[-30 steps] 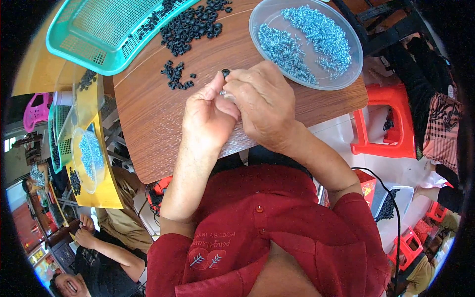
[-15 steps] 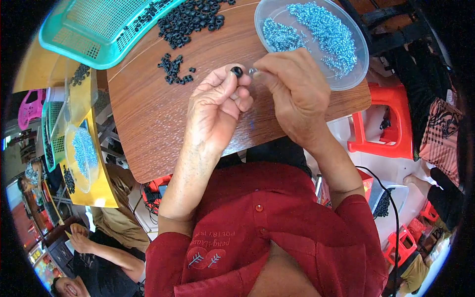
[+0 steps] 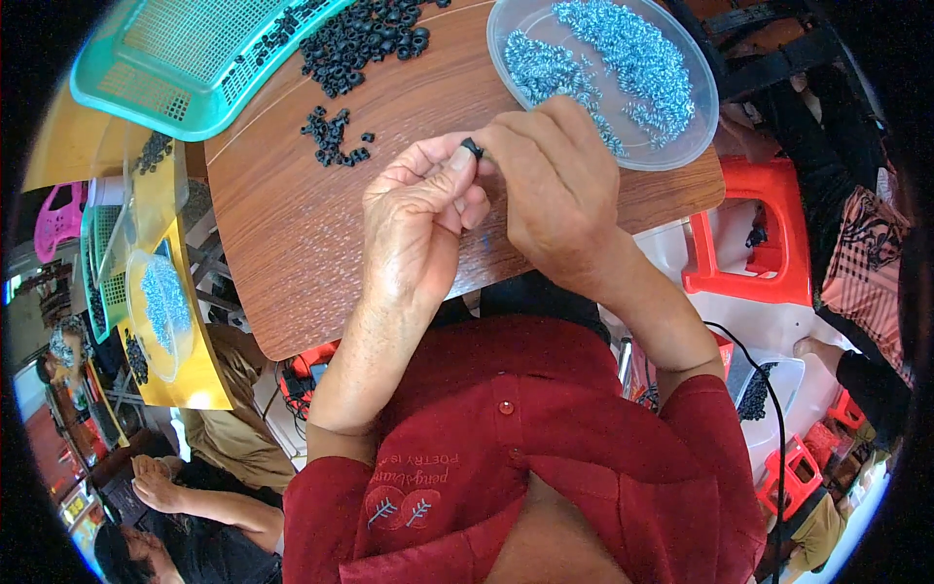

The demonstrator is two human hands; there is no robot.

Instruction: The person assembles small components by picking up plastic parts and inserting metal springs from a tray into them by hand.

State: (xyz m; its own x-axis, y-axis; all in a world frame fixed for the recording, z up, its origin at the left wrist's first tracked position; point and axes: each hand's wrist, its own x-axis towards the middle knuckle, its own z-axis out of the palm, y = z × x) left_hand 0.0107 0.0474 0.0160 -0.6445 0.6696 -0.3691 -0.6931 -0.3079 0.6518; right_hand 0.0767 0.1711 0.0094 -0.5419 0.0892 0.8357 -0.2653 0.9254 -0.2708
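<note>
Over the near half of the brown table, my left hand point(image 3: 420, 200) pinches a small black rounded plastic part point(image 3: 472, 148) between thumb and forefinger, its other fingers curled beneath. My right hand point(image 3: 559, 190) meets it from the right, thumb and fingertips pressed together against the black part. Whatever those fingertips hold is hidden behind the hand. Similar black parts point(image 3: 365, 41) are heaped at the far side, with a smaller group of black pieces point(image 3: 336, 136) nearer. A clear oval tub point(image 3: 637, 154) at the far right holds many tiny shiny light-blue, spring-like pieces point(image 3: 642, 63).
A turquoise mesh basket point(image 3: 199, 122) rests at the far left with black pieces in it. A yellow table point(image 3: 199, 365) carries another tub of blue pieces point(image 3: 165, 302); a person point(image 3: 214, 506) sits beside it. Right of the table stands a red stool point(image 3: 754, 229).
My right hand has come left to the black part; the small shiny piece seen in its fingertips is now hidden. The black part has turned in my left hand.
</note>
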